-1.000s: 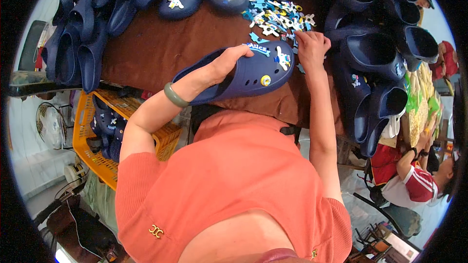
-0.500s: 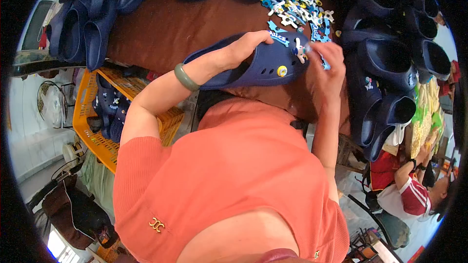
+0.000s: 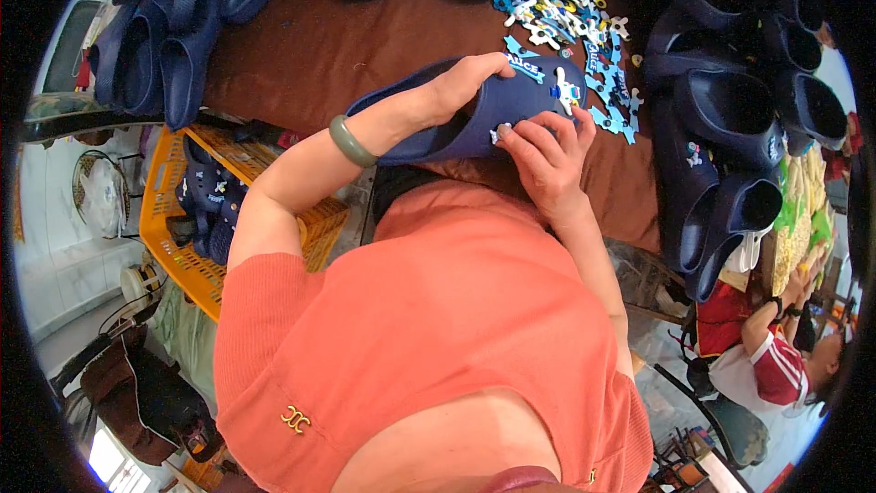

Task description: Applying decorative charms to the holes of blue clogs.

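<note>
A navy clog (image 3: 497, 108) lies on its sole across the near edge of the brown-covered table. My left hand (image 3: 461, 87) is closed on its upper, thumb inside the foot opening and fingertips by a blue lettered charm (image 3: 525, 64). A white character charm (image 3: 565, 89) sits on the toe. My right hand (image 3: 552, 151) bends over the clog's near side, its fingertips pinched on a small whitish shoe charm (image 3: 498, 133). The hand hides the holes around it and most of that charm.
Loose charms (image 3: 557, 9) are heaped beyond the clog, with several blue ones (image 3: 613, 96) right of it. More navy clogs stand at the left (image 3: 182, 64), far edge and right (image 3: 721, 119). A yellow crate (image 3: 173, 246) holds decorated clogs. Another person (image 3: 776, 361) works at far right.
My right hand has moved from the white character charm at the toe toward me and left, onto the clog's near side, covering the yellow ring charm's spot. My left hand keeps its hold.
</note>
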Available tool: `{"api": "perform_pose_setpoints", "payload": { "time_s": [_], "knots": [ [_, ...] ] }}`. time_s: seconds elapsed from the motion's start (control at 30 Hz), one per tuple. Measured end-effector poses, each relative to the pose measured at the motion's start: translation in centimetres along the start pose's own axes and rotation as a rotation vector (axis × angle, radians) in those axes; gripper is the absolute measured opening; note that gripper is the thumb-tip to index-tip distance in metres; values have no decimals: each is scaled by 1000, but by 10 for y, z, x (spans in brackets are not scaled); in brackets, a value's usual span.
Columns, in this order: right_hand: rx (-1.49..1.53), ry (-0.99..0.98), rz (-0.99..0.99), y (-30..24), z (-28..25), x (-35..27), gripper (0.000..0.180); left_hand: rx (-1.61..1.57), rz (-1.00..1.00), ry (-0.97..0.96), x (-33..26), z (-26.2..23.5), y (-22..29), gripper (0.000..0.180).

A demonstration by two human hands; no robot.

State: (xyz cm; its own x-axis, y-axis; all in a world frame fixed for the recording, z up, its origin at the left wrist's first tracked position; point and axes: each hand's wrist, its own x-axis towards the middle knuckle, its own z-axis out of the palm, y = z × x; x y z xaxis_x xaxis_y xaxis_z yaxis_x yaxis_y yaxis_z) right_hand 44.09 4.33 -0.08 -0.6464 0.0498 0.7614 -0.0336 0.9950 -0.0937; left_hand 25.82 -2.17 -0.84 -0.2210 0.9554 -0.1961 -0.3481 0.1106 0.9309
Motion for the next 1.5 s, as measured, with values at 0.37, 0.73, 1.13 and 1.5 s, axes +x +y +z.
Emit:
{"api": "perform_pose_setpoints", "payload": {
  "time_s": [0.37,0.73,1.13,1.5],
  "knots": [
    [172,-25,202,-2,3,11,14,-172,-144,6,-4,6,13,31],
    [175,-70,174,-7,-6,8,18,-179,-100,-41,-1,2,5,32],
    [118,-99,72,-4,-10,17,20,-126,-130,-31,-6,8,14,34],
    [63,-180,-14,8,-4,21,23,-176,-195,-116,-13,10,26,37]
  ]
}}
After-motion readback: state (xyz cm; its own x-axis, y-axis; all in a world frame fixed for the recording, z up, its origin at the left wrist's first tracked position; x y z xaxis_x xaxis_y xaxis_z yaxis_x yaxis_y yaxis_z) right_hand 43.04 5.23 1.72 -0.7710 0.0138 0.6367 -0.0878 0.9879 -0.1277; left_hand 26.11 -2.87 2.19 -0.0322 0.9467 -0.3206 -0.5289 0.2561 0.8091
